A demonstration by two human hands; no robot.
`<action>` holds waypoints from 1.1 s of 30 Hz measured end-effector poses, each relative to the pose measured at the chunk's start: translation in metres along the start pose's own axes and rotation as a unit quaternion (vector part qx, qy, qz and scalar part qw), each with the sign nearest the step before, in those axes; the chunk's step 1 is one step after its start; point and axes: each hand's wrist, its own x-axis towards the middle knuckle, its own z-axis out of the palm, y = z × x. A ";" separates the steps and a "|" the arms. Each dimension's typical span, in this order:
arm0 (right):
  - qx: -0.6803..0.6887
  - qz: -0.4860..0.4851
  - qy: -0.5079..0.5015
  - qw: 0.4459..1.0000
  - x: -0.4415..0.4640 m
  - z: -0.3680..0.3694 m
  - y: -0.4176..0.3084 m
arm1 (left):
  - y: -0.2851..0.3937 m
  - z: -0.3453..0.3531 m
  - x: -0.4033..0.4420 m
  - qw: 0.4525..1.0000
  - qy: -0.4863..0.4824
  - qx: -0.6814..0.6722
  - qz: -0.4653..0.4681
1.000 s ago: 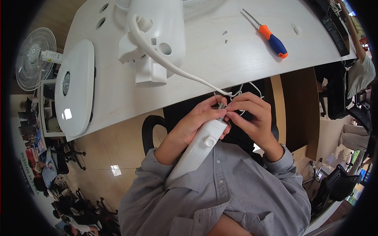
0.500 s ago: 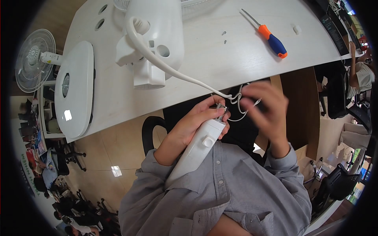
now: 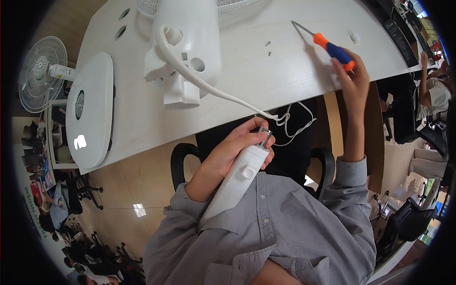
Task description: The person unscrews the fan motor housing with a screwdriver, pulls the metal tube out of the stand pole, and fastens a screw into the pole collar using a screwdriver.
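Observation:
My left hand (image 3: 237,147) is wrapped round the top of a white fan pole part (image 3: 236,183) with a round knob, its metal tube end (image 3: 264,137) between thumb and fingers. At the table's right part, my right hand (image 3: 354,78) has its fingers on the handle end of an orange and blue screwdriver (image 3: 336,51), whose shaft points up and left. A white fan motor housing (image 3: 187,42) with a thick white cord (image 3: 213,89) lies on the table. Two small screws (image 3: 268,43) lie between housing and screwdriver.
A white fan base (image 3: 90,111) stands at the left of the white table (image 3: 137,128). A small white piece (image 3: 355,37) lies beyond the screwdriver. Dark boxes (image 3: 399,40) are at the right edge. Another person (image 3: 434,92) sits far right.
My right hand has left the metal tube end, moved up and right, and taken hold of the screwdriver, whose handle is slightly lifted. My left hand still holds the white part.

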 end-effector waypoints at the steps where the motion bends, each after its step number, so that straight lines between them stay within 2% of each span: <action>1: 0.092 0.021 0.033 0.995 0.001 -0.005 -0.002 | 0.000 0.000 0.000 1.000 -0.001 0.001 0.000; 2: 0.183 0.042 0.066 0.980 0.000 -0.010 -0.005 | 0.000 0.000 0.000 1.000 -0.002 0.002 0.000; 4: 0.304 -0.018 0.117 0.945 0.004 -0.030 -0.031 | 0.000 -0.001 0.001 1.000 -0.002 0.003 -0.001; 6: 0.336 -0.054 0.120 0.933 -0.002 -0.051 -0.067 | -0.001 -0.001 0.001 1.000 -0.001 0.003 -0.004; 8: 0.438 -0.054 0.024 0.897 -0.023 -0.058 -0.096 | -0.001 0.000 0.001 1.000 0.002 0.001 -0.008; 10: 0.462 -0.049 -0.066 0.883 -0.041 -0.056 -0.113 | -0.003 -0.001 0.003 1.000 -0.002 -0.001 -0.010; 13: 0.415 -0.019 -0.156 0.896 -0.059 -0.041 -0.124 | -0.005 -0.002 0.004 1.000 -0.007 -0.002 -0.009; 17: 0.415 0.016 -0.179 0.892 -0.065 -0.024 -0.133 | -0.005 -0.001 0.001 1.000 -0.003 0.001 -0.007; 33: 0.427 -0.027 -0.201 0.881 -0.066 -0.014 -0.130 | -0.003 -0.001 0.002 1.000 -0.009 -0.011 -0.009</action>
